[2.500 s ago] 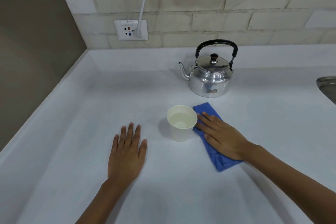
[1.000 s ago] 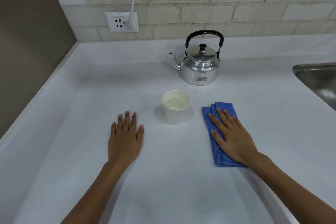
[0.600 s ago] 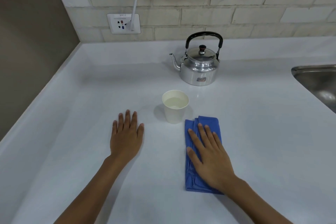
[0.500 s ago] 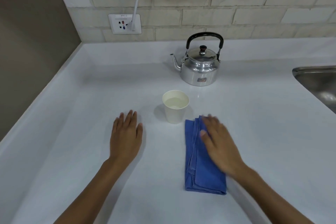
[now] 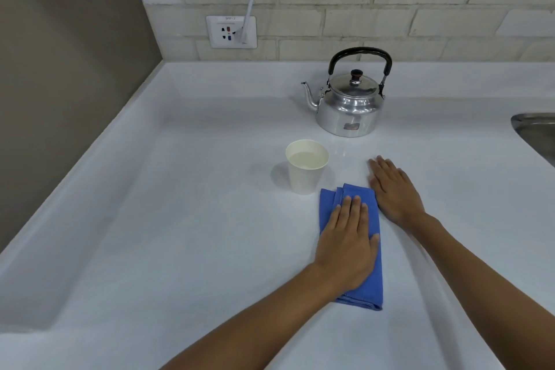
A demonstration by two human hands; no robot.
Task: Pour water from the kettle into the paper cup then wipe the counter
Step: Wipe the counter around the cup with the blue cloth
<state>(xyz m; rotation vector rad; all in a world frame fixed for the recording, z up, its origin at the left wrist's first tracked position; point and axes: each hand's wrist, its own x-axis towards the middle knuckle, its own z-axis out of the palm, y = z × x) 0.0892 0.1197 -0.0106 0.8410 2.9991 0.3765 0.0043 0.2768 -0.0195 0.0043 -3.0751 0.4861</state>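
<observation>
Blue cloth (image 5: 372,279) is pressed flat on table (image 5: 180,219) under left hand (image 5: 348,249), fingers spread, nothing clamped; right hand (image 5: 393,189) laid flat beside it; filled paper cup (image 5: 306,171) stands just beyond cloth, w/ kettle (image 5: 350,105) behind; cup could be knocked & spilled if a forward wipe is pushed too far.

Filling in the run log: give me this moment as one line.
phase: wiping | left hand: flat on blue cloth | right hand: flat on counter | paper cup: holds water | kettle: upright
</observation>
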